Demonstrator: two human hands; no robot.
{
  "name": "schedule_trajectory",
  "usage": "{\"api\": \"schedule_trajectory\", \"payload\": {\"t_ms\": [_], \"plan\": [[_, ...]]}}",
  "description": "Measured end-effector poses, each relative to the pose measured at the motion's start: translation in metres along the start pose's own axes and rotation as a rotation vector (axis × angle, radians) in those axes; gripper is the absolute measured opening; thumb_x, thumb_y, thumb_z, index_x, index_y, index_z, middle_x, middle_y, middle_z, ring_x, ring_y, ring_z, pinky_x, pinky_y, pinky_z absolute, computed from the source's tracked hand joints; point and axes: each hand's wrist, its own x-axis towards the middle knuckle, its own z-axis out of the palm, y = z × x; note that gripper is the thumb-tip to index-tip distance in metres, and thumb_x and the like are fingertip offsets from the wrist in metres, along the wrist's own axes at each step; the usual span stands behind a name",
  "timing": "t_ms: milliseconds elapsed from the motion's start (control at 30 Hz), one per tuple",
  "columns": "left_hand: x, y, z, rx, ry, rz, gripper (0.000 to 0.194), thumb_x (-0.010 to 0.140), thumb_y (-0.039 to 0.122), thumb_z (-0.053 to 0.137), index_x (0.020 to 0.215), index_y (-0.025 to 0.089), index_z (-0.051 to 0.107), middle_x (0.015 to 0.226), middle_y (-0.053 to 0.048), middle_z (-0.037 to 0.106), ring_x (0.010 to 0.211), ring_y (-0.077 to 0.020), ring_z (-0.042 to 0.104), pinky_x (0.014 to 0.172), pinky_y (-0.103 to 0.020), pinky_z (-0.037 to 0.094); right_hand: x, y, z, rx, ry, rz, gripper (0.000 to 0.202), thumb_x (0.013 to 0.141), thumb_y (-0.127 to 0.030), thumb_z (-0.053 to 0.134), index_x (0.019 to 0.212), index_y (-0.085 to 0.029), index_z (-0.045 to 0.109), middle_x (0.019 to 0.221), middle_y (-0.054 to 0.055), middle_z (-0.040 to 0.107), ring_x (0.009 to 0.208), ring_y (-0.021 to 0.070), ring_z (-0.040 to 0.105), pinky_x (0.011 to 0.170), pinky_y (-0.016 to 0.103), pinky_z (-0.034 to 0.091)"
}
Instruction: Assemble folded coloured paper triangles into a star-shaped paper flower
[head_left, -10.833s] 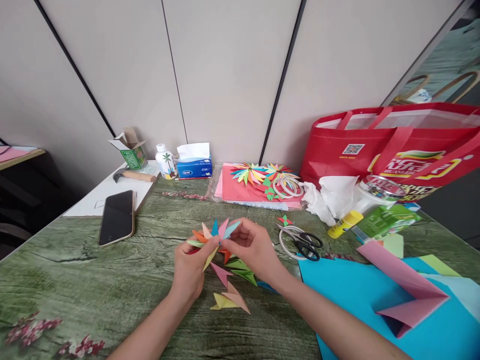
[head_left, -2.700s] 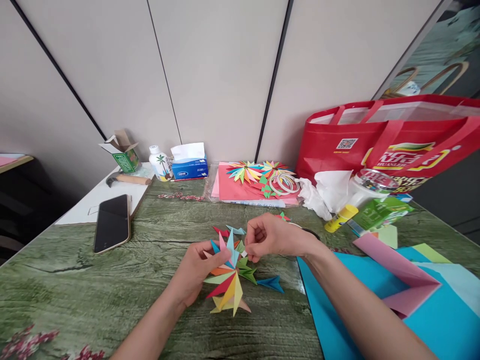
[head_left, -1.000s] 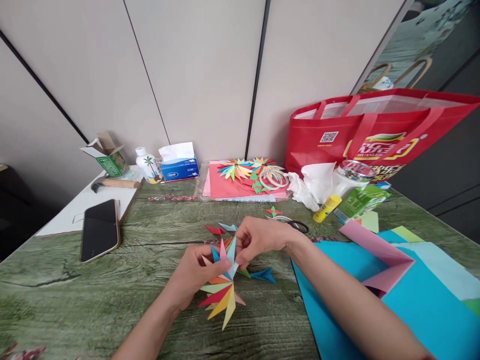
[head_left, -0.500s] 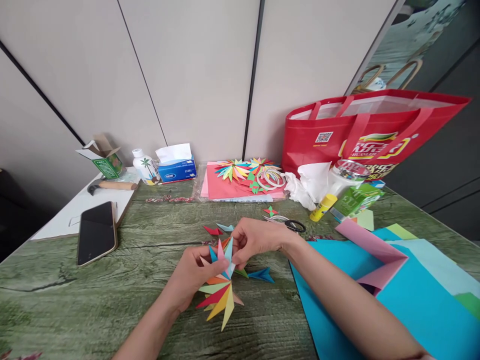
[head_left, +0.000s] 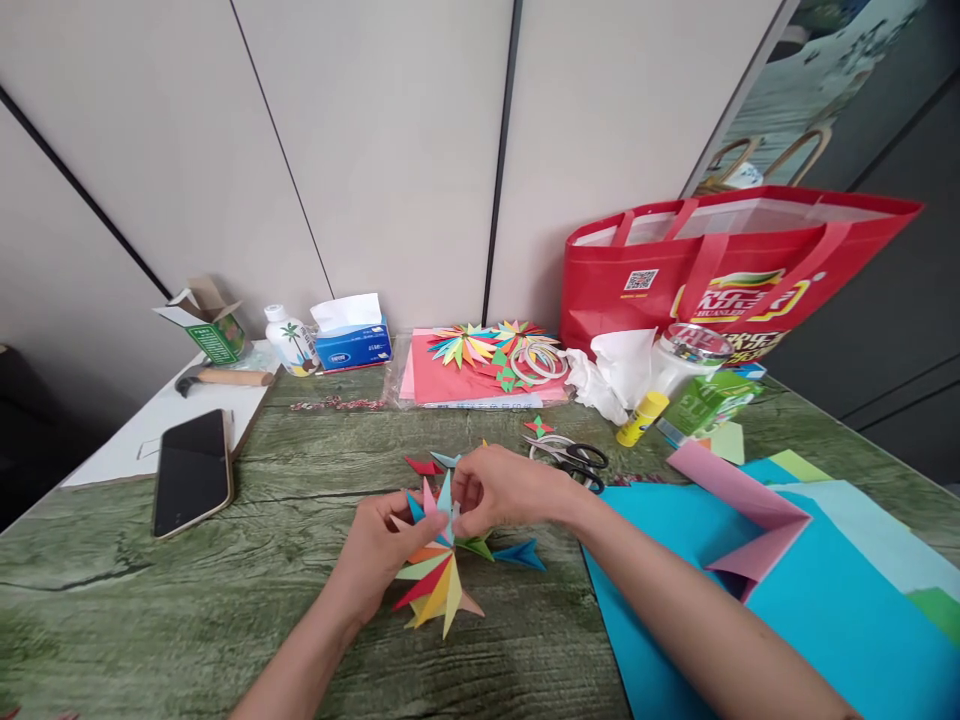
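Observation:
A many-pointed folded-paper star (head_left: 436, 588) in several colours is between my hands, low over the table. My left hand (head_left: 381, 545) pinches its left side between thumb and fingers. From the upper right, my right hand (head_left: 506, 492) closes its fingertips on a pale blue point of the star; the exact contact is partly hidden behind the fingers. Around the star lie loose folded paper pieces: a red piece (head_left: 423, 466), a light blue piece (head_left: 447, 460), a green piece (head_left: 478, 546) and a blue piece (head_left: 521, 554).
Black-handled scissors (head_left: 587, 456) and a yellow glue stick (head_left: 643, 418) lie beyond my right hand. Blue paper sheets (head_left: 652, 600) cover the right side. Finished paper stars (head_left: 463, 345), a tissue box (head_left: 353, 346) and a red bag (head_left: 600, 285) stand behind. A phone (head_left: 193, 470) and hammer (head_left: 236, 376) are left.
Both hands, with the paper star, have shifted slightly left in view. The star's lower points sit a little higher. More of the scissors' handles shows beyond my right wrist.

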Motion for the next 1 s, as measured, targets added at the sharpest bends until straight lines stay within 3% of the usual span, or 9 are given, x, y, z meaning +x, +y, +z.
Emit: {"api": "schedule_trajectory", "payload": {"t_ms": [100,167,300,433,533,633,800,900,1000], "plan": [[0.0,0.004,-0.001,-0.088,0.071,0.004,0.03,0.052,0.039,0.075,0.056,0.013,0.062,0.041,0.005,0.046,0.038,-0.0034,0.031,0.039,-0.017,0.022,-0.002,0.0,-0.002,0.174,0.005,-0.028,0.051,0.059,-0.03,0.069,0.104,-0.014,0.053,0.072,0.002,0.066,0.062,0.0141,0.06,0.051,0.02,0.042],[-0.002,0.009,-0.001,-0.159,0.092,-0.001,0.03,0.05,0.039,0.077,0.054,0.014,0.061,0.041,0.005,0.047,0.038,-0.0037,0.034,0.039,-0.017,0.026,-0.004,0.0,-0.002,0.249,0.047,-0.073,0.059,0.06,-0.03,0.07,0.112,-0.015,0.048,0.077,0.003,0.067,0.066,0.015,0.061,0.055,0.022,0.044],[-0.004,0.012,-0.002,-0.241,0.099,0.004,0.029,0.049,0.039,0.077,0.06,0.015,0.064,0.048,0.001,0.059,0.045,-0.0094,0.049,0.045,-0.019,0.038,-0.009,-0.007,-0.003,0.379,0.08,-0.095,0.023,0.067,-0.028,0.064,0.085,-0.015,0.058,0.073,0.003,0.066,0.063,0.014,0.062,0.057,0.023,0.046],[-0.005,0.008,-0.004,-0.227,0.098,0.128,0.023,0.054,0.035,0.075,0.063,0.016,0.066,0.066,-0.002,0.067,0.057,-0.014,0.058,0.057,-0.025,0.047,-0.012,-0.014,-0.004,0.508,0.075,-0.098,0.017,0.07,-0.03,0.062,0.074,-0.014,0.057,0.066,0.001,0.062,0.057,0.0112,0.06,0.056,0.023,0.047],[-0.008,0.007,-0.004,-0.089,0.13,0.301,0.014,0.062,0.03,0.071,0.059,0.018,0.065,0.075,-0.003,0.067,0.063,-0.015,0.059,0.059,-0.025,0.048,-0.013,-0.016,-0.006,0.599,0.046,-0.099,0.021,0.072,-0.035,0.062,0.073,-0.014,0.058,0.066,0.001,0.061,0.058,0.0104,0.059,0.061,0.025,0.05],[-0.015,0.007,-0.005,0.15,0.226,0.598,0.002,0.067,0.019,0.067,0.066,0.021,0.068,0.076,-0.003,0.067,0.069,-0.017,0.061,0.059,-0.024,0.049,-0.015,-0.017,-0.008,0.663,0.018,-0.114,0.024,0.072,-0.037,0.062,0.074,-0.014,0.06,0.066,0.001,0.061,0.061,0.01,0.059,0.065,0.027,0.051],[-0.025,0.003,-0.01,0.503,0.261,1.149,0.036,0.071,0.001,0.057,0.095,0.026,0.068,0.09,-0.005,0.069,0.09,-0.0213,0.063,0.077,-0.031,0.05,-0.025,-0.021,-0.011,0.619,0.029,-0.161,0.018,0.071,-0.031,0.064,0.075,-0.014,0.062,0.066,0.0,0.06,0.059,0.0083,0.057,0.062,0.022,0.048],[-0.025,-0.001,-0.014,0.639,0.27,1.335,0.041,0.072,0.001,0.057,0.105,0.023,0.062,0.092,-0.006,0.068,0.098,-0.0229,0.061,0.077,-0.032,0.052,-0.031,-0.024,-0.011,0.606,0.017,-0.201,0.016,0.07,-0.028,0.065,0.076,-0.013,0.062,0.065,0.0,0.059,0.058,0.0072,0.055,0.059,0.02,0.046],[-0.025,-0.002,-0.015,0.706,0.274,1.416,0.036,0.072,0.001,0.058,0.105,0.017,0.061,0.091,-0.007,0.068,0.1,-0.0226,0.06,0.076,-0.032,0.054,-0.033,-0.026,-0.01,0.605,-0.006,-0.224,0.016,0.071,-0.028,0.064,0.075,-0.013,0.061,0.065,0.0,0.059,0.059,0.0073,0.055,0.059,0.019,0.045]]}}
